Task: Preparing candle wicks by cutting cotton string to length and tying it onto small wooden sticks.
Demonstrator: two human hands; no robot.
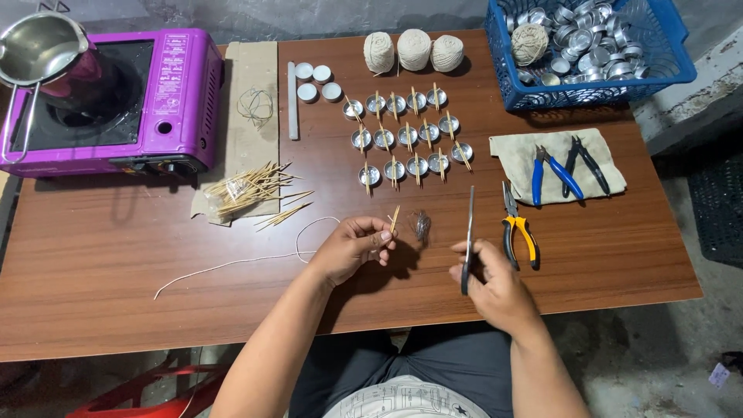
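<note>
Left hand (352,246) near table (116,255) front edge, pinching small stick (394,219); right hand (491,282) just right of it, gripping scissors (469,236), blades pointing away. Wick string (232,263) trailing left from left hand across tabletop. Pliers (517,228) just right of scissors. Behind hands, rows of small metal cups (408,138) with sticks laid across. Behind cups, three string balls (413,50). Cloth (511,155) right of cups, two cutters (569,166) on it. Basket (665,46) at far right corner, metal cups and string ball inside. Stick pile (251,190) left of cups. Stove (186,101) at far left, pot (39,46) on it.
</note>
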